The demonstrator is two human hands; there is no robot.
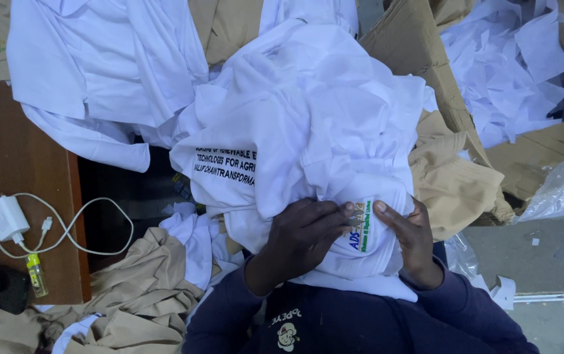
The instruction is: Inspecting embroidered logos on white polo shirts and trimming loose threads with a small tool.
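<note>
The white shirt [308,131] lies bunched on the person's lap, its small coloured logo [359,226] pinned flat between both hands. The left hand [305,239] presses fingers onto the cloth beside the logo; the right hand [410,239] pinches the fold at its other edge, though how much cloth sits in that grip is hard to tell. The loose bulk above could slump and pull the fold askew. Tan garments [456,183], a cardboard box [420,52] and a charger [6,219] on the worktop [13,151] surround it.
</note>
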